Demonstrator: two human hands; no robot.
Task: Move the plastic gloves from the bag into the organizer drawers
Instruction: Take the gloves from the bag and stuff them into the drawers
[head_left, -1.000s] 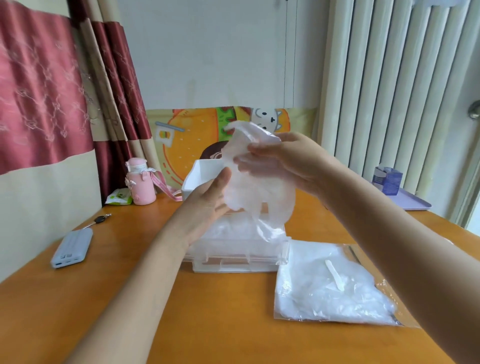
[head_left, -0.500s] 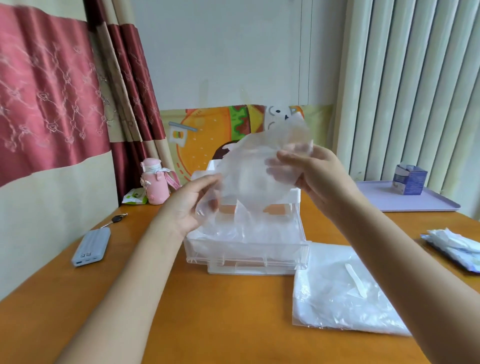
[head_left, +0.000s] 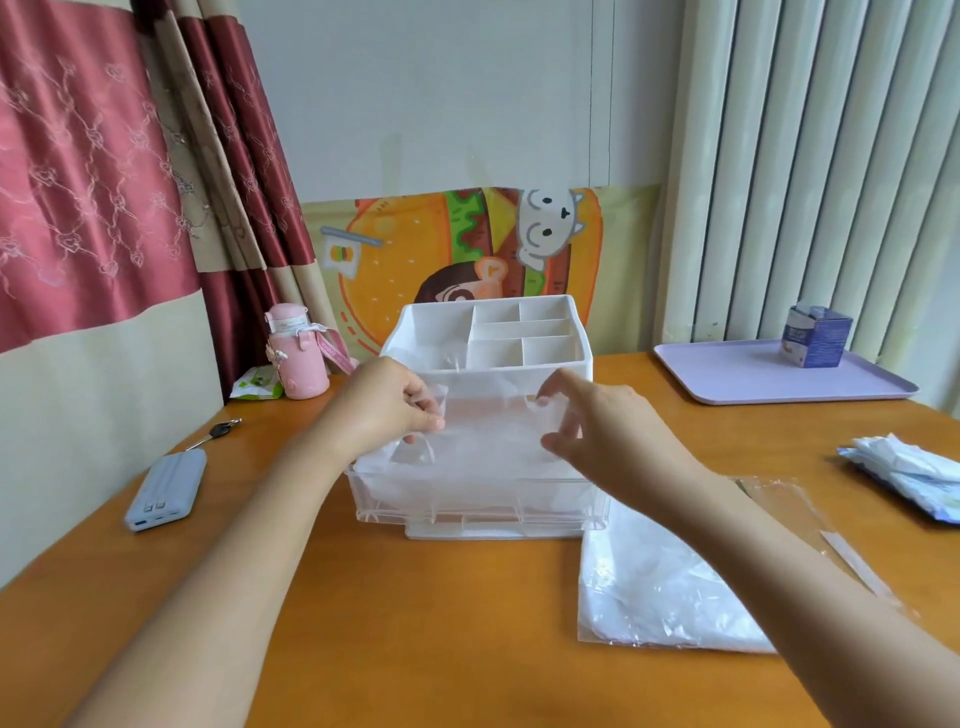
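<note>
Far left on the orange surface (head_left: 467, 623), a grey power bank (head_left: 166, 491) lies flat, with a key (head_left: 215, 431) just behind it. Further back, a green packet (head_left: 257, 387) lies just beside a pink bottle (head_left: 297, 353), which stands upright near the curtain.

My left grip (head_left: 389, 410) hovers above the left rear part of the open drawer. Its thumb and forefinger pinch the left edge of one plastic glove (head_left: 488, 426), and the other fingers are curled.

The glove is translucent. It is stretched roughly flat between both grips, in front of the white organizer (head_left: 415, 332) and above the clear drawer (head_left: 478, 512). The drawer is pulled out toward me from the organizer's lower part. It holds a layer of cloudy plastic film that looks like more gloves, though single pieces cannot be told apart. The organizer's top is divided into open compartments.

My right grip (head_left: 597, 421) holds the glove's right edge at its fingertips, level with my left grip.

Right of the drawer, the clear bag (head_left: 665, 592) lies flat on the surface, just beside the drawer's front corner, with a white mass of gloves inside. My right forearm crosses above it.

Further right, a lilac tray (head_left: 737, 379) carries a blue carton (head_left: 818, 338). A crumpled white packet (head_left: 909, 475) lies near the surface's right edge.
</note>
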